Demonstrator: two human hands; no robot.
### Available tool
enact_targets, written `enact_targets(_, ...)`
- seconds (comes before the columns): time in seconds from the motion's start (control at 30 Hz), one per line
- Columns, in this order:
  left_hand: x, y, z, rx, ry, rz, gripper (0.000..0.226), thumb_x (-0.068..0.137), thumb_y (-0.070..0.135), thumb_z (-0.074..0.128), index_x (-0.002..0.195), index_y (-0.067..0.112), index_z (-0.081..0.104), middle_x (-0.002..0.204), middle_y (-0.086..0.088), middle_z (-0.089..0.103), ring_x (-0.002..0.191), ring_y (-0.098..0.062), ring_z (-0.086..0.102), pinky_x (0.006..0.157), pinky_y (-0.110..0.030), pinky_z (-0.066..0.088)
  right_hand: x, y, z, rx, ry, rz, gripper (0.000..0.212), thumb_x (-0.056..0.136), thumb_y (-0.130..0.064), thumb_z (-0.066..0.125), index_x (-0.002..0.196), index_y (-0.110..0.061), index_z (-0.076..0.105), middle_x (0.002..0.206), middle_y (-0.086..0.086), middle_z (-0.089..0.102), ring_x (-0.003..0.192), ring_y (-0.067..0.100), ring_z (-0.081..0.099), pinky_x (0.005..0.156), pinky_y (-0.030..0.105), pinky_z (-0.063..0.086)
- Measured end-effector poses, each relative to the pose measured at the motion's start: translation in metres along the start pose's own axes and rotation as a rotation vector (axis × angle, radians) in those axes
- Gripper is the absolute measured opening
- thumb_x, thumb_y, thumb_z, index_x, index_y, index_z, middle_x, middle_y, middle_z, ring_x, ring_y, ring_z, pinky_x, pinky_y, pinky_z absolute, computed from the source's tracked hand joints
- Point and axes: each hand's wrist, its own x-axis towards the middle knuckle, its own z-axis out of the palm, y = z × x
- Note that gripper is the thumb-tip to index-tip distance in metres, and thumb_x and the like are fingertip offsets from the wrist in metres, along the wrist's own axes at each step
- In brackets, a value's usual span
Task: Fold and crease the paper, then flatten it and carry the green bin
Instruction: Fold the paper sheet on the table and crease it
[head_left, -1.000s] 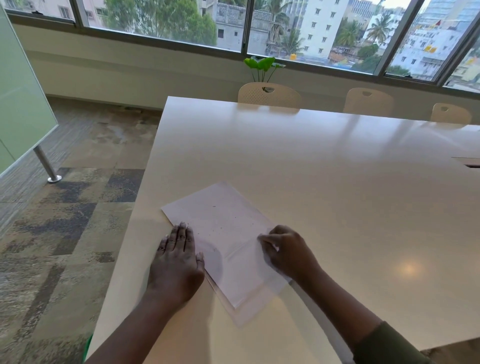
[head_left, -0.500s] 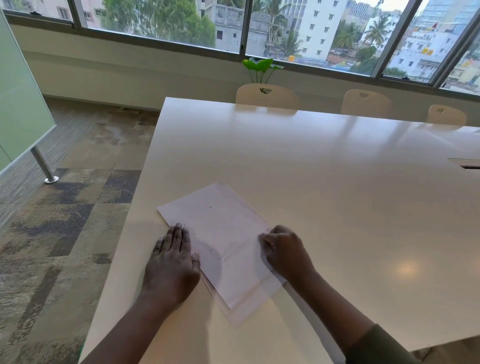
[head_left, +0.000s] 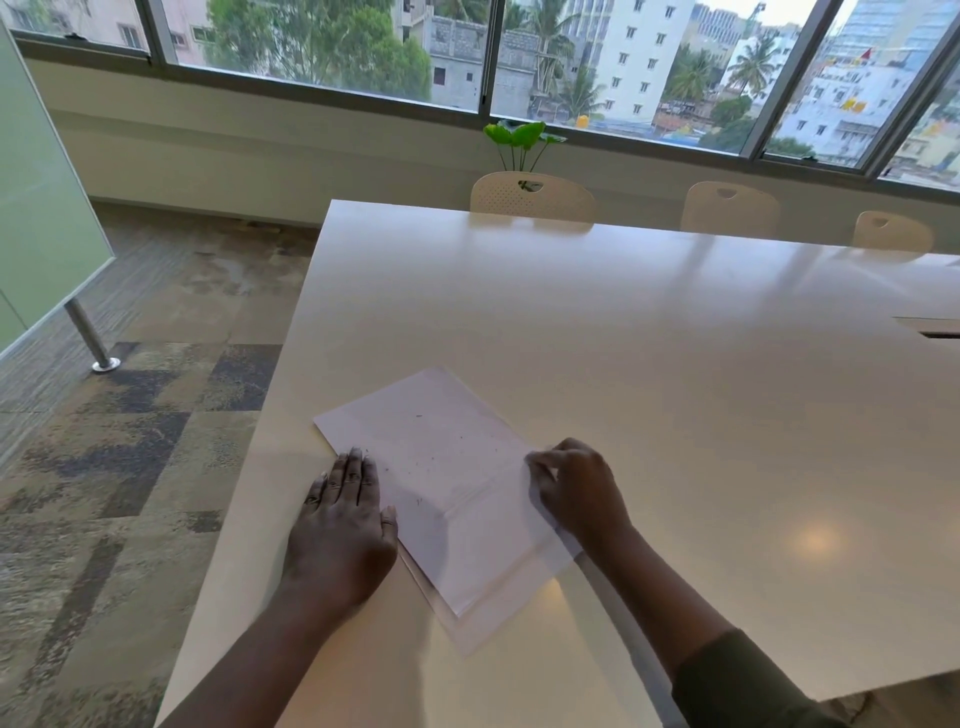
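Folded white paper sheet (head_left: 447, 493) — flat near glossy cream bench (head_left: 649, 364) corner. Left hand (head_left: 340, 530) — fingers straight, together, pressing its left edge. Right hand (head_left: 576, 493) — fingers curled, pinching its right edge.

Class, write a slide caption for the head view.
Left hand flat beside folded paper; right hand pinches its edge.

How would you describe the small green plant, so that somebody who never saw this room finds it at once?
Start at the long window along the far wall, then look down to the row of cream chairs at the far edge of the white table. The plant rises just behind the leftmost chair. It is the only indoor thing with bright green leaves on thin stems.
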Motion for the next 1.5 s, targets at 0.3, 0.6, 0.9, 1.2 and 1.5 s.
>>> enact_targets(0.3,0.0,0.0,-0.001,0.0,-0.007,-0.007,0.078,0.084,0.043,0.004,0.153,0.007,-0.003,0.163,-0.008,-0.005,0.15,-0.017,-0.005,0.12,-0.034,-0.001,0.009,-0.008,0.005,0.009,-0.019,-0.005,0.011,0.077,-0.011,0.066,0.075,-0.016,0.076,0.07,0.007,0.061,0.064,0.024,0.063,0.061,0.026,0.049)
enact_targets(0.6,-0.001,0.001,-0.002,0.006,0.001,-0.003,0.077,0.085,0.042,0.003,0.154,0.008,-0.002,0.163,-0.007,-0.006,0.15,-0.016,-0.005,0.12,-0.033,-0.002,-0.001,-0.018,0.004,0.048,-0.072,-0.056,0.015,0.078,-0.013,0.064,0.081,-0.018,0.078,0.075,0.005,0.065,0.066,0.02,0.063,0.063,0.024,0.05)
enact_targets(0.9,-0.002,0.001,-0.004,-0.012,-0.017,-0.006,0.075,0.087,0.043,0.005,0.153,0.008,-0.006,0.162,-0.007,-0.01,0.15,-0.015,-0.008,0.121,-0.034,-0.002,-0.019,-0.05,0.012,0.139,-0.197,-0.296,0.018,0.087,-0.017,0.061,0.092,-0.023,0.078,0.08,-0.001,0.066,0.071,0.012,0.061,0.066,0.022,0.05)
enact_targets(1.2,-0.004,0.001,-0.005,-0.022,-0.021,-0.005,0.068,0.097,0.041,0.014,0.153,0.009,-0.009,0.162,-0.007,-0.011,0.15,-0.016,-0.008,0.121,-0.034,-0.002,-0.038,-0.083,0.015,0.067,-0.276,-0.451,0.017,0.08,-0.007,0.061,0.081,-0.017,0.075,0.069,0.001,0.058,0.064,0.014,0.052,0.061,0.023,0.046)
enact_targets(1.5,-0.003,0.001,-0.004,-0.014,-0.021,-0.008,0.076,0.086,0.044,0.005,0.153,0.008,-0.006,0.162,-0.008,-0.009,0.15,-0.016,-0.007,0.12,-0.034,-0.002,-0.033,-0.078,0.018,0.041,-0.219,-0.371,0.02,0.084,-0.006,0.056,0.078,-0.015,0.072,0.07,0.001,0.055,0.067,0.018,0.054,0.061,0.028,0.049)
